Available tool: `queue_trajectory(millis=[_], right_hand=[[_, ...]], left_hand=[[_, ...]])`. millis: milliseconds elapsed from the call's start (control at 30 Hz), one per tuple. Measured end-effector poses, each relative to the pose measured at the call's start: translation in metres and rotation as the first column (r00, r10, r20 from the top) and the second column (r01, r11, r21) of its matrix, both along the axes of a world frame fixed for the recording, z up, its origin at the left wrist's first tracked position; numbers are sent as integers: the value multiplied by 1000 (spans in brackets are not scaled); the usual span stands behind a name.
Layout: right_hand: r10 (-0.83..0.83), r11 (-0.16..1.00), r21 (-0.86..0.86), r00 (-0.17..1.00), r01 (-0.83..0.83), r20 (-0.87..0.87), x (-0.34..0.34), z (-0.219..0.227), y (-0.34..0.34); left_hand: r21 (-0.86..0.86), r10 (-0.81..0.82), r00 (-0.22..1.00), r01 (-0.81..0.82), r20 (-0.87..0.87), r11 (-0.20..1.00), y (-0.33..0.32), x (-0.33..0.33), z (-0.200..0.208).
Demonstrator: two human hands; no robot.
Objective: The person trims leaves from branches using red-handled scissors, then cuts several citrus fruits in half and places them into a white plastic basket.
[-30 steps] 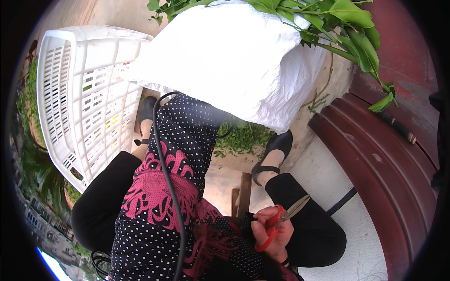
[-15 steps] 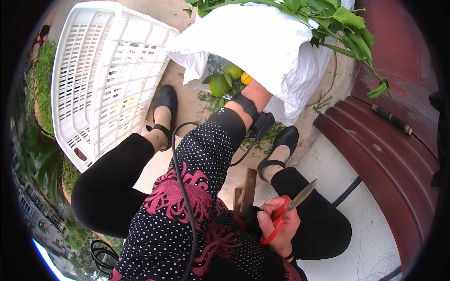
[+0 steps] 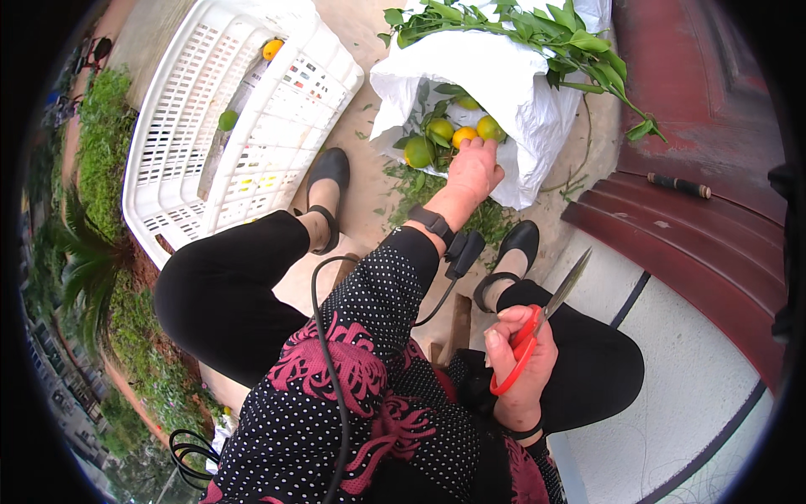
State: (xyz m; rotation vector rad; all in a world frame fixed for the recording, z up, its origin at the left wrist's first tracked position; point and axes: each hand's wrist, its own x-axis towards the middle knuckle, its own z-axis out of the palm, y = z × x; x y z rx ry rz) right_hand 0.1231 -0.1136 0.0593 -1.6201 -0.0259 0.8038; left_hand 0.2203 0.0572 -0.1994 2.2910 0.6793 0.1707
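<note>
My left hand (image 3: 474,172) reaches into the mouth of a white plastic bag (image 3: 512,84). Its fingers are loosely bent and touch or nearly touch the lower edge of an orange-coloured citrus fruit (image 3: 463,136); no firm grip shows. Greenish-yellow citrus fruits with leaves, among them one green fruit (image 3: 417,152), lie around it in the bag. Nearer my body, my right hand (image 3: 525,370) is closed around the red handles of a pair of scissors (image 3: 527,349). The blades point up and away to the right and look closed together.
At left stands a white plastic basket (image 3: 252,160) holding an orange fruit (image 3: 272,49) and a green fruit (image 3: 227,120). A leafy branch (image 3: 537,34) lies over the bag. A dark red door (image 3: 688,84) and ledge border the right. Leaf scraps (image 3: 420,189) litter the ground between my shoes.
The bag's mouth has opened wider, baring my left hand and more fruit. My view has shifted, showing more of the basket's inside. The scissors stay in my right hand.
</note>
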Motion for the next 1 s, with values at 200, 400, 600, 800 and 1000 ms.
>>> queue_trajectory(millis=[200, 400, 600, 800, 1000], right_hand=[[-82, 994, 84, 994, 76, 69, -9, -4, -1], [-175, 976, 142, 982, 164, 72, -17, -11, -3], [-263, 948, 214, 959, 237, 103, -26, -17, -2], [-260, 934, 294, 952, 204, 163, -39, -23, -4], [-315, 910, 310, 946, 276, 83, -40, -26, -5]], left_hand=[[-966, 371, 896, -258, -242, -6, -31, -36, 62], [-934, 263, 915, -235, -307, -270, -58, -75, 129], [-970, 297, 926, -201, -234, -136, -62, -101, 196], [-995, 428, 899, -99, -97, -19, -70, -141, 237], [-1000, 330, 944, -2, 7, 26, -71, -174, 249]])
